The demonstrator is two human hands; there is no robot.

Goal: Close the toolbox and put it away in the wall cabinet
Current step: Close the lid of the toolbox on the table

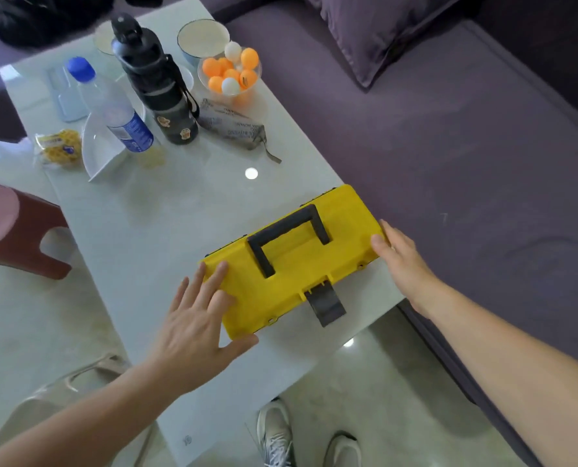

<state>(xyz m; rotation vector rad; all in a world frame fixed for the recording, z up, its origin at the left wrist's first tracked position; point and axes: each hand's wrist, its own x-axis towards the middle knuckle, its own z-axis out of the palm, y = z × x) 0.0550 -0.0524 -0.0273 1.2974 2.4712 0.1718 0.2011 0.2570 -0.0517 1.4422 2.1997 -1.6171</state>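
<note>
A yellow toolbox (291, 261) lies on the near right corner of the glass table (166, 214), its lid down. A black handle (286, 239) lies flat on the lid. The dark front latch (326, 303) sticks out toward me, unfastened. My left hand (200, 315) rests with spread fingers on the lid's left end, thumb at the near corner. My right hand (399, 254) lies flat against the box's right end. No wall cabinet is in view.
Further back on the table stand a black bottle (156, 82), a clear water bottle (112, 109), a bowl of ping-pong balls (230, 74), white dishes, a pouch (237, 129) and a snack pack. A purple sofa (449, 146) runs along the right. A pink stool (8, 227) stands left.
</note>
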